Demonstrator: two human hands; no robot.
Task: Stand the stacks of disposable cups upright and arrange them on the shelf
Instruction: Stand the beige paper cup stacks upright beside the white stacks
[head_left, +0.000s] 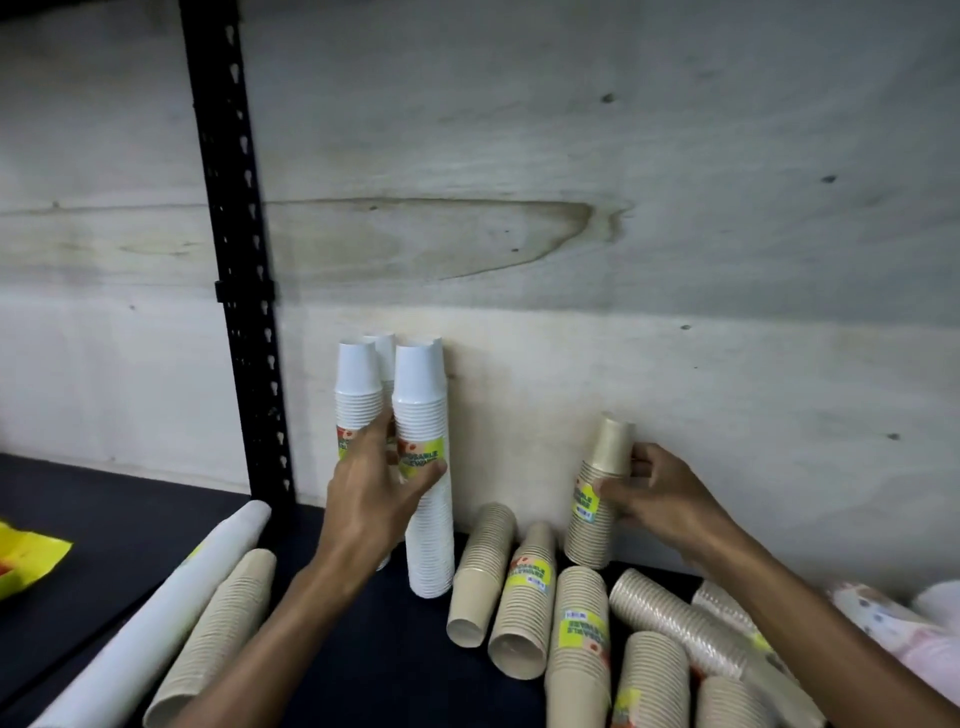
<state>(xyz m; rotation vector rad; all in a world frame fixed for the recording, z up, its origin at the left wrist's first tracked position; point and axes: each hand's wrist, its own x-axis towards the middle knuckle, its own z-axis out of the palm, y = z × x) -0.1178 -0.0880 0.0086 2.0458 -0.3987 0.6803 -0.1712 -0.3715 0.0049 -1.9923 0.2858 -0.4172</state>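
Tall white paper-cup stacks stand at the back wall, the left hand gripping the front one; the right hand grips an upright beige cup stack. Releasing carelessly could topple these narrow columns onto the lying beige stacks.

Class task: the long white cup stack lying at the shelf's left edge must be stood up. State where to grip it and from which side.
Probably grip the white cup stack near its middle, from above. It lies flat with a tan stack tight against its right side, so only the top and left are free.
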